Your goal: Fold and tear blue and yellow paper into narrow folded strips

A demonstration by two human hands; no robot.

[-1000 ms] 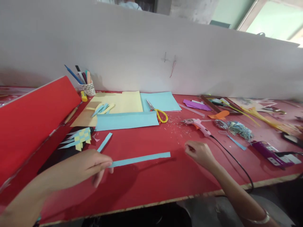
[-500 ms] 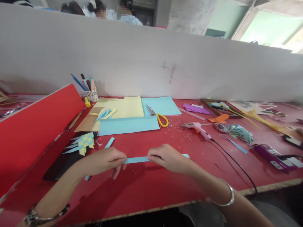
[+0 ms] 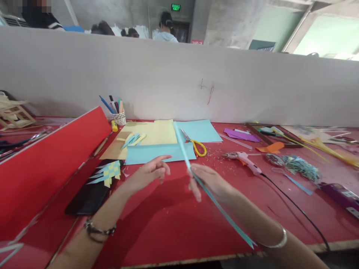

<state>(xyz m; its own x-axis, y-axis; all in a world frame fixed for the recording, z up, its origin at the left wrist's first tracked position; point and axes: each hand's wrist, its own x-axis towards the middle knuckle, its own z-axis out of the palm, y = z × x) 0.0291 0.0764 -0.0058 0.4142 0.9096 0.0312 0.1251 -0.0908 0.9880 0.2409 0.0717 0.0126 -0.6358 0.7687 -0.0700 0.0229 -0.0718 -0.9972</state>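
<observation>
A long blue paper strip is pinched in my right hand, one end pointing up toward the back papers and the other hanging toward the table's front edge. My left hand is apart from the strip, fingers spread, with nothing in it. Just beyond both hands lies a folded blue paper sheet. Scissors with yellow handles rest at its right end. To the left, a woven blue and yellow paper piece sits on a black phone-like slab.
A pink glue gun with a black cord lies at the right, near a purple device. A red board slants along the left. Yellow paper and a pen cup stand before the white partition.
My left hand has let go of the blue strip and opened. My right hand has turned the strip from lying crosswise to slanting lengthwise. The view has shifted somewhat.
</observation>
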